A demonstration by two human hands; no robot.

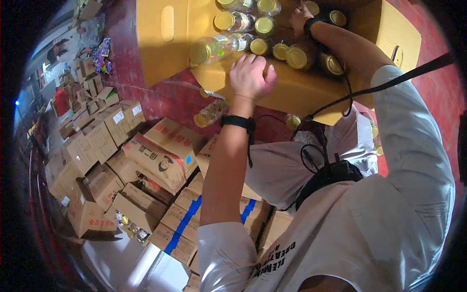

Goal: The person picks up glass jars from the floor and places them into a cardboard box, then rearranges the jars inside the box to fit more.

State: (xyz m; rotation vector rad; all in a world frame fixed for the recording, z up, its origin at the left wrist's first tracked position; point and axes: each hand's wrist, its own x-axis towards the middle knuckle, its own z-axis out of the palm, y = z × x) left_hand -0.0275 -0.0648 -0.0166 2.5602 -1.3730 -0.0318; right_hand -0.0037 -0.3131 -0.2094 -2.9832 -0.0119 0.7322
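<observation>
A large yellow-brown cardboard box (384,29) lies open at the top of the view, with several clear jars under gold lids inside. My right hand (300,18) reaches into it, fingers closed at the side of a gold-lidded jar (312,8); part of the grip is cut off by the view's edge. Curled against the box's near flap is my left hand (250,77), its fingertips hidden. Just beyond it, a clear jar (214,49) is lying on its side with its lid towards the left. More gold-lidded jars (297,57) stand close to my right forearm.
Stacked cardboard cartons (160,163) fill the lower left, some with blue tape. Loose jars (210,114) lie on the red floor (121,48) below the big box. A black strap (389,85) and thin cables cross near my right arm. Purple packets (102,57) sit farther left.
</observation>
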